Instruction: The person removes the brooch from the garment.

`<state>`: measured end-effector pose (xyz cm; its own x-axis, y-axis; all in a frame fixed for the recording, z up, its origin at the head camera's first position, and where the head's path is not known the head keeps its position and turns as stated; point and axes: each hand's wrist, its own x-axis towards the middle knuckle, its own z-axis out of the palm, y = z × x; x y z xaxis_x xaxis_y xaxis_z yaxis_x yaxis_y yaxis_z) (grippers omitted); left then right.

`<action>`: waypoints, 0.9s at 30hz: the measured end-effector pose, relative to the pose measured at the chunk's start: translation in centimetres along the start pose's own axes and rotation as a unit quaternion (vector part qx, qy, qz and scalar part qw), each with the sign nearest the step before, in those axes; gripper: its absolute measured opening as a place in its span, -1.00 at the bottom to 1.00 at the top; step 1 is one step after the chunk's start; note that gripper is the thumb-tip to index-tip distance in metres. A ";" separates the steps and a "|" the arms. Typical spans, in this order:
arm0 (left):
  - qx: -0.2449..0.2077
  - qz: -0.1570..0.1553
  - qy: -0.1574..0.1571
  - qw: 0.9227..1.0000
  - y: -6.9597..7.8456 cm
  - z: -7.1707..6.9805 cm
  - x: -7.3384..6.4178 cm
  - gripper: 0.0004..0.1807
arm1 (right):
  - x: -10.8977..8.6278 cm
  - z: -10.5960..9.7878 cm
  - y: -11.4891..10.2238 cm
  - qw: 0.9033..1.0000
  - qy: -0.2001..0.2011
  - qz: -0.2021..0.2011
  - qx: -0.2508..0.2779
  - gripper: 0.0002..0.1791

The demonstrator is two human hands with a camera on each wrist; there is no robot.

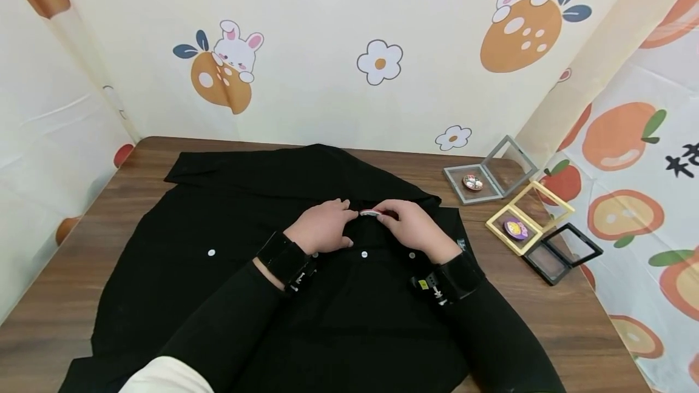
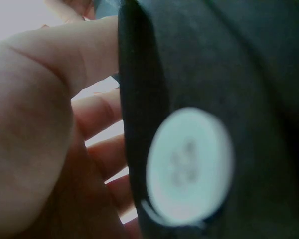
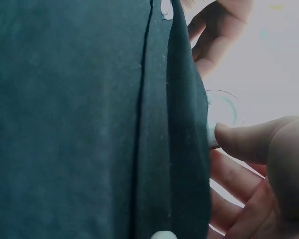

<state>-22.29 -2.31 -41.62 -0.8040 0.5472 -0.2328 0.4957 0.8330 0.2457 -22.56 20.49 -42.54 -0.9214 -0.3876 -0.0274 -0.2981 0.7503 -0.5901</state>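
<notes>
On the black shirt, the left hand is laid with fingers loosely out beside a badge that's pinched in the fingers of the right hand, so pinning's probably being lined up and a steady hold's likely needed next.

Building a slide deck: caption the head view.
Right hand holding a badge at a black shirt, left hand alongside, three open cases at right.

Mid-frame, the left grip rests on a black shirt; the right grip pinches a badge. Open cases sit at right.
</notes>
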 end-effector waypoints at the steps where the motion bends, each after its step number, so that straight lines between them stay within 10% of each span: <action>1: 0.000 0.000 0.000 1.000 0.0 0.0 0.0 -0.29 | 0.0 0.0 0.1 1.000 -0.001 0.003 0.005 -0.80; 27: 0.001 0.000 0.007 1.000 -0.1 -0.1 0.0 -0.31 | 0.6 0.4 2.0 0.994 0.044 0.037 0.091 -0.84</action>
<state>-22.36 -2.42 -41.53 -0.8080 0.5467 -0.2198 0.4973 0.8328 0.2432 -23.62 21.52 -44.01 -0.9598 -0.2805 -0.0094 -0.1866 0.6626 -0.7254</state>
